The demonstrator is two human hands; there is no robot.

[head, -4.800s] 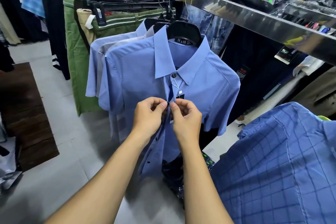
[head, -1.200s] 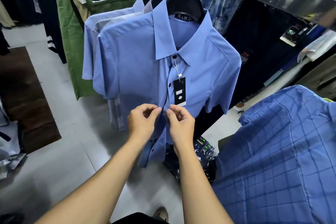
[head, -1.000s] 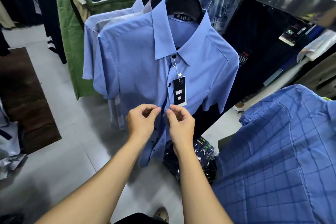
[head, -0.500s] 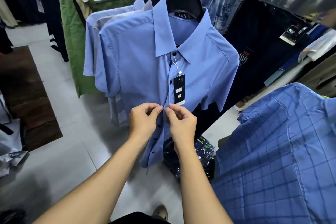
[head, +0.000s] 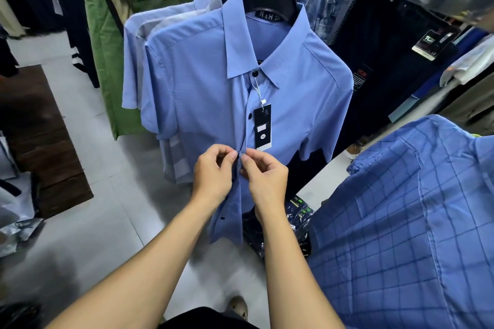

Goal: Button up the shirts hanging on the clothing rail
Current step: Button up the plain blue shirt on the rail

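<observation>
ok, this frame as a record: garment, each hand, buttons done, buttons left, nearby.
garment: blue shirt on black hanger
left: left hand pinches one front edge at mid-chest
right: right hand pinches the facing edge, fingertips almost meeting
fastened: collar button, second button
unfastened: lower button; front hangs apart below the hands
tag: black hang tag beside the placket
nearby: checked shirt, right foreground

shirt placket partly behind right hand, tag unreadable
</observation>
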